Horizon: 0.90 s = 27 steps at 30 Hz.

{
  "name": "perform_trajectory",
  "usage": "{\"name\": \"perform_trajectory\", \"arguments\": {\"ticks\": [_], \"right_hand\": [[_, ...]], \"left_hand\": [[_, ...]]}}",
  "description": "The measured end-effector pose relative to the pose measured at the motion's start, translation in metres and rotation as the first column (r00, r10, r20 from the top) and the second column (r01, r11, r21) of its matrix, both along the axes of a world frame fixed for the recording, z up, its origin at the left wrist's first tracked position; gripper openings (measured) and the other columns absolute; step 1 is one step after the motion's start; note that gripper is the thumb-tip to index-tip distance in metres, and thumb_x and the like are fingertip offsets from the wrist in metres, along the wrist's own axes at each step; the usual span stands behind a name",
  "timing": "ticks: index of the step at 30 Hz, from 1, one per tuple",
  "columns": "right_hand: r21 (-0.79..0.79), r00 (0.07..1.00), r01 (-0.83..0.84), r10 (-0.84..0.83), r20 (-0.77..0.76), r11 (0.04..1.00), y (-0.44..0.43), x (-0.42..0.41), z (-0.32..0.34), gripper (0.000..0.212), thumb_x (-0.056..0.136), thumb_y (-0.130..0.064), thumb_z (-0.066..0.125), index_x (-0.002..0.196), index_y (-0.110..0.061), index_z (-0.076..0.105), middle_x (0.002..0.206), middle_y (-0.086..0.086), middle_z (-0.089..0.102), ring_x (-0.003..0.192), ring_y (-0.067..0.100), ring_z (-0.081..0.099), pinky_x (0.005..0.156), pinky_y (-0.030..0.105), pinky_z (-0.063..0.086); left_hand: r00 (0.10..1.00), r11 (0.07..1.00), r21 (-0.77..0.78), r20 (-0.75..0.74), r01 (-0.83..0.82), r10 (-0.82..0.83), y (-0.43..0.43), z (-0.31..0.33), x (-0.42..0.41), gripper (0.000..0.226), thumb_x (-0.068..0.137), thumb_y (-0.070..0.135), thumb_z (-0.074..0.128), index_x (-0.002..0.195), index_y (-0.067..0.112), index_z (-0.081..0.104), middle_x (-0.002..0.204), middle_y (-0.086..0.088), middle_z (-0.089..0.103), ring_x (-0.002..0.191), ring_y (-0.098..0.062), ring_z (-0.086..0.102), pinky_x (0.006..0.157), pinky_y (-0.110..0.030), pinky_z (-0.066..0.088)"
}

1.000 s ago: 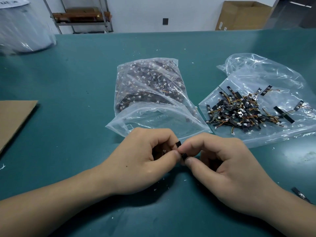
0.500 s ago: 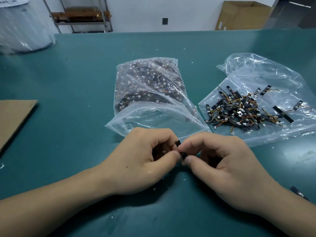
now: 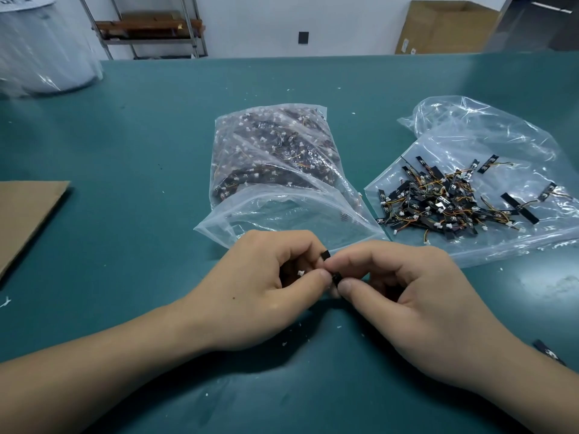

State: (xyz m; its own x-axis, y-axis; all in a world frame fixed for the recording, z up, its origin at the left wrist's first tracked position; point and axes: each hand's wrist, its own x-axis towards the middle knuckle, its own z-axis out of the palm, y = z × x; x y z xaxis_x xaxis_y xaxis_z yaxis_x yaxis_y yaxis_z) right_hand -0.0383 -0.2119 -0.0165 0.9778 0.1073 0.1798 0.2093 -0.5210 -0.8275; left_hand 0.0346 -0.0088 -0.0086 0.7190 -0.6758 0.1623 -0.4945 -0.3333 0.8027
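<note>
My left hand (image 3: 263, 292) and my right hand (image 3: 416, 308) meet at the table's near middle, both pinching one small black strip part (image 3: 336, 277) between thumbs and forefingers. A black end (image 3: 326, 255) sticks up between the fingertips, and a white connector (image 3: 300, 272) shows inside my left hand's curl. Behind the hands lies a clear bag full of black wired parts (image 3: 275, 158), its mouth open toward me. To the right, a heap of loose black strips with orange and yellow wires (image 3: 451, 198) rests on a flat clear bag (image 3: 488, 133).
The green table (image 3: 141, 136) carries a brown cardboard sheet (image 3: 25, 211) at the left edge, a plastic-wrapped white roll (image 3: 40, 48) at the far left, and a lone black strip (image 3: 548, 352) by my right wrist. White crumbs dot the surface. A cardboard box (image 3: 448, 26) and shelf stand behind.
Almost nothing has moved. My fingertips have shifted slightly on the small black part, and both hands stay in the same place.
</note>
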Motion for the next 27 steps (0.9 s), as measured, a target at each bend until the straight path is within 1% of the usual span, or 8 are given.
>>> {"name": "perform_trajectory", "arguments": {"ticks": [4, 8, 11, 16, 19, 23, 25, 27], "right_hand": [[-0.020, 0.996, -0.044, 0.045, 0.075, 0.999, 0.0003, -0.0031, 0.0001, 0.025, 0.092, -0.016, 0.069, 0.105, -0.037, 0.066, 0.086, -0.016, 0.070, 0.051, 0.013, 0.050, 0.051, 0.019, 0.041], [0.106, 0.999, -0.047, 0.048, -0.006, 0.993, -0.0008, -0.0045, -0.0027, 0.029, 0.089, -0.027, 0.068, 0.096, -0.042, 0.044, 0.093, -0.006, 0.072, 0.056, 0.020, 0.049, 0.053, 0.039, 0.046], [0.066, 0.997, -0.068, 0.070, -0.023, 0.995, -0.0002, -0.0049, -0.0027, 0.028, 0.088, -0.032, 0.067, 0.097, -0.041, 0.043, 0.095, -0.006, 0.072, 0.056, 0.022, 0.050, 0.055, 0.045, 0.049], [-0.029, 0.997, -0.079, 0.079, -0.005, 0.996, 0.0011, -0.0035, 0.0022, 0.019, 0.093, -0.036, 0.061, 0.110, -0.043, 0.056, 0.087, -0.012, 0.072, 0.058, 0.018, 0.056, 0.058, 0.037, 0.050], [-0.102, 0.994, -0.107, 0.108, 0.002, 0.989, 0.0001, -0.0027, 0.0025, 0.008, 0.098, -0.027, 0.060, 0.094, -0.034, 0.061, 0.078, -0.015, 0.073, 0.063, 0.016, 0.064, 0.061, 0.026, 0.049], [-0.080, 0.996, -0.091, 0.092, 0.005, 0.993, 0.0008, -0.0043, 0.0027, 0.009, 0.097, -0.027, 0.060, 0.090, -0.032, 0.062, 0.074, -0.015, 0.072, 0.062, 0.016, 0.064, 0.061, 0.031, 0.050], [-0.116, 0.995, -0.093, 0.096, 0.021, 0.989, 0.0004, -0.0046, 0.0039, 0.011, 0.098, -0.034, 0.059, 0.087, -0.031, 0.062, 0.071, -0.012, 0.070, 0.061, 0.016, 0.062, 0.060, 0.034, 0.049], [-0.196, 0.993, -0.104, 0.113, 0.037, 0.975, -0.0010, -0.0030, 0.0048, 0.024, 0.098, -0.044, 0.055, 0.080, -0.028, 0.060, 0.066, -0.007, 0.064, 0.060, 0.017, 0.058, 0.059, 0.039, 0.047]], "left_hand": [[1.000, 0.996, -0.085, -0.023, -0.004, 0.002, -0.0006, -0.0009, -0.0006, 0.027, 0.096, 0.043, 0.059, 0.076, 0.025, 0.065, 0.064, 0.002, 0.062, 0.055, -0.011, 0.052, 0.052, -0.024, 0.042], [1.000, 0.997, -0.078, -0.018, -0.004, 0.003, -0.0011, -0.0019, -0.0003, 0.020, 0.095, 0.035, 0.066, 0.081, 0.021, 0.069, 0.066, 0.001, 0.066, 0.058, -0.018, 0.058, 0.054, -0.029, 0.047], [0.999, 0.999, -0.053, 0.046, -0.002, 0.005, -0.0011, -0.0023, -0.0014, 0.016, 0.093, 0.026, 0.067, 0.078, 0.021, 0.067, 0.064, 0.005, 0.064, 0.055, -0.012, 0.054, 0.053, -0.022, 0.044], [0.999, 0.995, -0.104, 0.043, -0.009, 0.014, 0.0001, -0.0020, -0.0005, 0.016, 0.096, 0.026, 0.065, 0.080, 0.023, 0.065, 0.064, 0.005, 0.060, 0.055, -0.008, 0.050, 0.054, -0.018, 0.040], [0.997, 0.994, -0.109, 0.078, 0.000, 0.009, 0.0015, -0.0023, 0.0002, 0.016, 0.096, 0.026, 0.066, 0.080, 0.023, 0.063, 0.066, 0.007, 0.059, 0.057, -0.008, 0.050, 0.055, -0.017, 0.040], [0.997, 0.988, -0.152, 0.077, 0.010, 0.001, 0.0020, -0.0036, -0.0005, 0.018, 0.095, 0.036, 0.062, 0.082, 0.023, 0.063, 0.067, 0.006, 0.059, 0.058, -0.012, 0.052, 0.054, -0.022, 0.042], [0.997, 0.985, -0.174, 0.081, 0.017, -0.003, 0.0020, -0.0040, 0.0005, 0.018, 0.096, 0.036, 0.061, 0.084, 0.024, 0.064, 0.069, 0.005, 0.060, 0.060, -0.015, 0.052, 0.055, -0.025, 0.044], [0.997, 0.982, -0.185, 0.071, 0.029, -0.016, 0.0012, -0.0040, 0.0005, 0.017, 0.097, 0.037, 0.060, 0.086, 0.025, 0.064, 0.070, 0.004, 0.060, 0.060, -0.017, 0.052, 0.055, -0.028, 0.044]]}}
